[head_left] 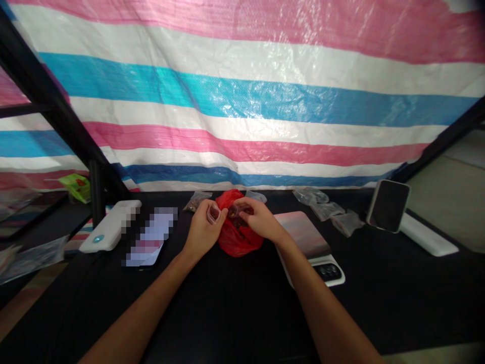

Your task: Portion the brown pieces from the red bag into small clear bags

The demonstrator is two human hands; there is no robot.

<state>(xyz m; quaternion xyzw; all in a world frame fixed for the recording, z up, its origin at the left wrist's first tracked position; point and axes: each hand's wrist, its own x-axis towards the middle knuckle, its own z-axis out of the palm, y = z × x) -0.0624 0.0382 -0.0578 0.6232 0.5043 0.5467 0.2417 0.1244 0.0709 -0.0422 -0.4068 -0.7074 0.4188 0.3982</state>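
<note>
A red plastic bag (pixel 241 241) lies open on the black table, with dark bits inside it. My left hand (pixel 204 226) is closed around a small clear plastic bag (pixel 213 214), whose mouth is held open beside the red bag. Over the red bag's opening, my right hand (pixel 257 216) is closed in a pinch. A small brownish thing shows at its fingertips, too blurred to name. Right of that hand is a white digital scale (pixel 338 279) with a shiny metal plate. Behind my left hand lies a filled clear bag (pixel 196 201).
A phone (pixel 153 237) and a white power bank (pixel 111 226) lie at left. Several small clear bags (pixel 328 210) lie at the back right, near a propped device with a dark screen (pixel 388 206) and a white bar (pixel 428 235). Striped sheeting (pixel 242 101) hangs behind.
</note>
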